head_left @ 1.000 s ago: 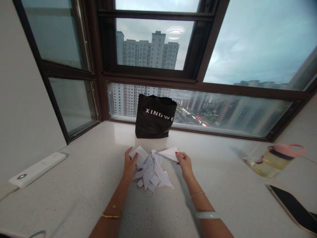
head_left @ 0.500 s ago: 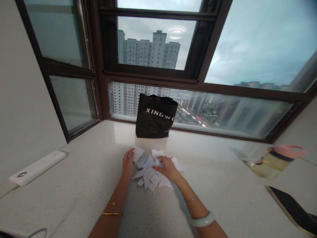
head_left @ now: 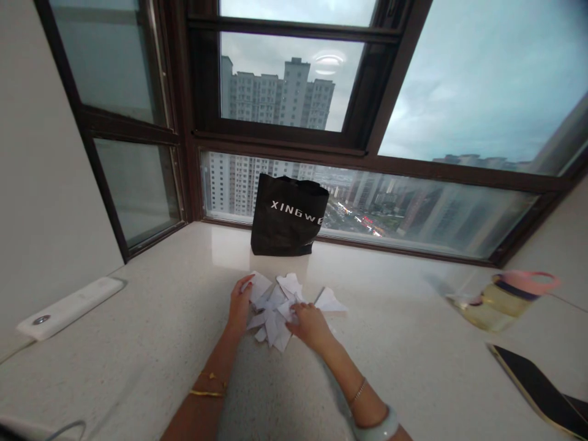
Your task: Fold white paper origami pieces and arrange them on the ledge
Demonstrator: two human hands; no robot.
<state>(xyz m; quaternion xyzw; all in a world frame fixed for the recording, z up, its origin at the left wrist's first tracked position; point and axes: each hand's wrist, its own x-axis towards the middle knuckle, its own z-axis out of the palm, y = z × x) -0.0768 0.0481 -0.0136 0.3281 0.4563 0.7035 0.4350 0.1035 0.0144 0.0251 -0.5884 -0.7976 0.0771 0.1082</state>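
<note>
A heap of white folded paper pieces (head_left: 275,306) lies on the pale stone counter (head_left: 138,343) in front of me. My left hand (head_left: 239,306) rests at the heap's left edge, fingers curled against a paper piece. My right hand (head_left: 310,323) lies on the heap's right side, fingers bent and pressing into the papers. One folded white paper (head_left: 331,301) sits on the counter just right of my right hand, apart from the heap.
A black paper bag (head_left: 287,214) with white lettering stands by the window behind the heap. A white power strip (head_left: 68,306) lies at the left. A tinted bottle with a pink lid (head_left: 500,297) and a dark phone (head_left: 537,386) sit at the right.
My right hand held up a folded paper, then came down left onto the heap; that paper now lies beside it. My left hand has stayed at the heap's left edge.
</note>
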